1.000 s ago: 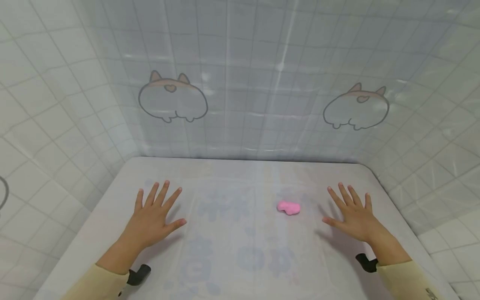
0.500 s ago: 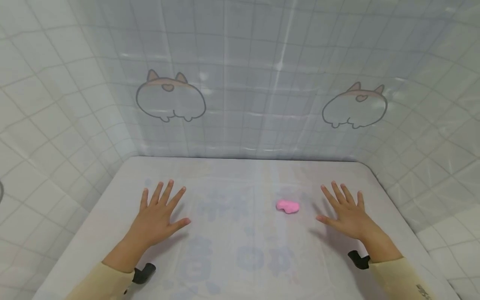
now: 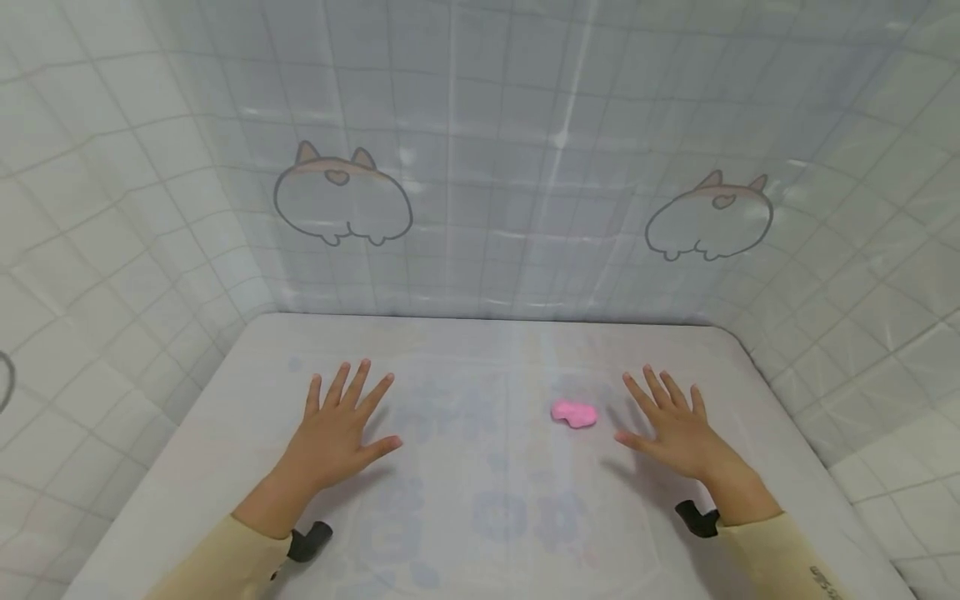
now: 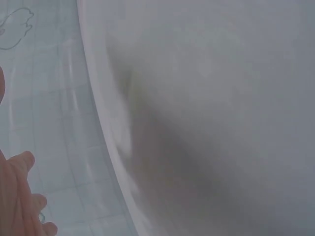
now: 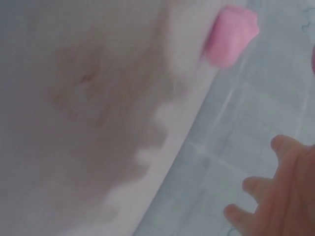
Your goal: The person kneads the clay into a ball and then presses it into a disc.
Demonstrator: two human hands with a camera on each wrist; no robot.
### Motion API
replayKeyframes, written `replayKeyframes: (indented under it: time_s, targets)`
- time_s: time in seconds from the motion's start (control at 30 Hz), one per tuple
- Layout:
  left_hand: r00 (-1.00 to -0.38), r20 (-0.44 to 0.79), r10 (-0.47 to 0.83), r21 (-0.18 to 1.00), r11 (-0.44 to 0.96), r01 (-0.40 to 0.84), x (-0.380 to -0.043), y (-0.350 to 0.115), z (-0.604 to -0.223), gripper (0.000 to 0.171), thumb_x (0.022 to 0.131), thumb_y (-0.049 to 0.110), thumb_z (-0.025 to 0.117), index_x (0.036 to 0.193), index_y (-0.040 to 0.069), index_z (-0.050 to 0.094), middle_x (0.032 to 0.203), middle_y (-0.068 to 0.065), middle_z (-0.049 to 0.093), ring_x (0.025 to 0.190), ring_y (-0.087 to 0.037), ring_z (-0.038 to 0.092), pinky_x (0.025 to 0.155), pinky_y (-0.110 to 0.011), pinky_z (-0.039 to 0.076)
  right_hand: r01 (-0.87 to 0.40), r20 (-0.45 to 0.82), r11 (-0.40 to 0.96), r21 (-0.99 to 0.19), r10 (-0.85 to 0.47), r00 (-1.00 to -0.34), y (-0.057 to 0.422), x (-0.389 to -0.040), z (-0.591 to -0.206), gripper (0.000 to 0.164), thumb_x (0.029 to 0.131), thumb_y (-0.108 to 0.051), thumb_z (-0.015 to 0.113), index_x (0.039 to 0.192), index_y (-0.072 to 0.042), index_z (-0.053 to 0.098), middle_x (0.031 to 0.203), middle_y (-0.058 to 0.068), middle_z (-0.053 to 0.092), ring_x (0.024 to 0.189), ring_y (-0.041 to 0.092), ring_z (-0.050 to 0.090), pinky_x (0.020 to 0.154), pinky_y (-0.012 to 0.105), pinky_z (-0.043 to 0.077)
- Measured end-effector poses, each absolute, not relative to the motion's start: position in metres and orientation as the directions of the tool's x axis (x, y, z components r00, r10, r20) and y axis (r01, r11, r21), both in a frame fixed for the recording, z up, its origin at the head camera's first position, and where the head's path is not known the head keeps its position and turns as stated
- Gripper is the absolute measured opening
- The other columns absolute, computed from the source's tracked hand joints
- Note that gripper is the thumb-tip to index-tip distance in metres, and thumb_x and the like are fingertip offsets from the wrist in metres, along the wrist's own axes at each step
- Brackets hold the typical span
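A small lump of pink, clay-like material lies on the pale table, right of the middle; the right wrist view shows the same pink lump near the table's far edge. My right hand hovers palm down just to the right of it, fingers straight and spread, casting a shadow on the cloth. On the left side my left hand is held over the table in the same way, fingers spread and holding nothing. Some fingers of it show at the edge of the left wrist view.
The table has a white cover with faint blue flower prints. Sheeting with a grid pattern and cartoon animal drawings rises behind and at both sides. Black wrist-mounted pieces stick out from both sleeves.
Both hands have moved inward: the left hand to the right, the right hand to the left and closer to the pink lump. The lump stays where it was, and the fingers remain spread.
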State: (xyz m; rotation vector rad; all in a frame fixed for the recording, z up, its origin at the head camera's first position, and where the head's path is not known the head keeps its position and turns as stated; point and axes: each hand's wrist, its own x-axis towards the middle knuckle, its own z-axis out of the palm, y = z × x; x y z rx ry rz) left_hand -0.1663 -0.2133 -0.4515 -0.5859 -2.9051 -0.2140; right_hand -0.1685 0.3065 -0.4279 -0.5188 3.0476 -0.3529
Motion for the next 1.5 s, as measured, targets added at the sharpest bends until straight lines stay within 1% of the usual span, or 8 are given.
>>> replayKeyframes:
  time_s: [0.27, 0.47, 0.73, 0.87, 0.97, 1.2, 1.37, 1.5]
  targets:
    - [-0.903, 0.170, 0.395, 0.124, 0.900, 0.417, -0.170, -0.197, -0.452, 0.091, 0.090, 0.077, 0.047, 0.161, 0.027, 0.020, 0.167, -0.016, 0.008, 0.152, -0.038, -0.001, 0.116, -0.063, -0.005, -0.359, 0.045, 0.901, -0.244, -0.360, -0.932, 0.291, -0.172, -0.431, 0.088, 0.094, -0.062, 0.057, 0.161, -0.018, 0.020, 0.164, 0.022, 0.014, 0.148, 0.049, 0.010, 0.108, 0.075, -0.001]
    - [-0.892, 0.192, 0.410, 0.144, 0.887, 0.439, -0.171, -0.187, -0.451, 0.089, 0.090, 0.075, 0.049, 0.160, 0.024, 0.026, 0.166, -0.018, 0.013, 0.151, -0.042, 0.006, 0.116, -0.066, 0.000, -0.375, 0.023, 0.894, -0.246, -0.381, -0.924, 0.281, -0.175, -0.434, 0.086, 0.095, -0.062, 0.055, 0.161, -0.019, 0.023, 0.164, 0.021, 0.016, 0.148, 0.049, 0.013, 0.109, 0.074, 0.003]
    - [-0.893, 0.185, 0.410, 0.175, 0.880, 0.441, -0.173, -0.169, -0.449, 0.089, 0.090, 0.076, 0.048, 0.160, 0.024, 0.026, 0.166, -0.017, 0.013, 0.151, -0.041, 0.007, 0.116, -0.065, 0.001, -0.405, 0.015, 0.874, -0.267, -0.416, -0.909, 0.271, -0.180, -0.440, 0.081, 0.098, -0.061, 0.051, 0.161, -0.018, 0.024, 0.163, 0.019, 0.022, 0.147, 0.046, 0.019, 0.110, 0.073, 0.008]
    - [-0.887, 0.191, 0.421, 0.201, 0.867, 0.455, -0.174, -0.160, -0.450, 0.089, 0.090, 0.075, 0.049, 0.159, 0.023, 0.029, 0.165, -0.018, 0.016, 0.151, -0.043, 0.010, 0.116, -0.066, 0.003, -0.425, 0.014, 0.859, -0.284, -0.439, -0.898, 0.265, -0.181, -0.441, 0.079, 0.099, -0.058, 0.052, 0.160, -0.016, 0.026, 0.162, 0.020, 0.025, 0.146, 0.046, 0.022, 0.110, 0.073, 0.010]
    - [-0.886, 0.185, 0.424, 0.210, 0.864, 0.457, -0.174, -0.155, -0.452, 0.089, 0.090, 0.075, 0.049, 0.159, 0.022, 0.030, 0.164, -0.019, 0.018, 0.150, -0.045, 0.012, 0.115, -0.066, 0.004, -0.442, 0.007, 0.845, -0.301, -0.462, -0.887, 0.261, -0.182, -0.442, 0.077, 0.098, -0.054, 0.056, 0.159, -0.014, 0.029, 0.161, 0.021, 0.027, 0.145, 0.046, 0.024, 0.110, 0.073, 0.011]
    - [-0.892, 0.156, 0.425, 0.239, 0.860, 0.452, -0.174, -0.142, -0.454, 0.089, 0.090, 0.076, 0.048, 0.158, 0.022, 0.031, 0.164, -0.019, 0.019, 0.150, -0.044, 0.013, 0.116, -0.066, 0.004, -0.494, -0.011, 0.835, -0.244, -0.512, -0.859, 0.254, -0.188, -0.446, 0.067, 0.099, -0.040, 0.062, 0.153, -0.006, 0.040, 0.154, 0.023, 0.039, 0.139, 0.046, 0.034, 0.109, 0.072, 0.019]
    - [-0.889, 0.141, 0.436, 0.244, 0.854, 0.459, -0.173, -0.133, -0.456, 0.088, 0.091, 0.075, 0.048, 0.159, 0.022, 0.031, 0.164, -0.018, 0.020, 0.150, -0.044, 0.015, 0.115, -0.066, 0.006, -0.550, 0.032, 0.803, -0.228, -0.559, -0.829, 0.251, -0.192, -0.447, 0.057, 0.098, -0.025, 0.066, 0.146, -0.001, 0.047, 0.142, 0.020, 0.052, 0.131, 0.042, 0.045, 0.109, 0.063, 0.031]
    - [-0.890, 0.117, 0.440, 0.256, 0.853, 0.455, -0.172, -0.127, -0.453, 0.087, 0.092, 0.074, 0.048, 0.159, 0.022, 0.030, 0.164, -0.018, 0.019, 0.150, -0.044, 0.014, 0.116, -0.066, 0.007, -0.561, 0.044, 0.787, -0.259, -0.570, -0.820, 0.246, -0.193, -0.444, 0.052, 0.096, -0.018, 0.068, 0.141, 0.001, 0.052, 0.131, 0.015, 0.061, 0.124, 0.037, 0.053, 0.106, 0.057, 0.038]
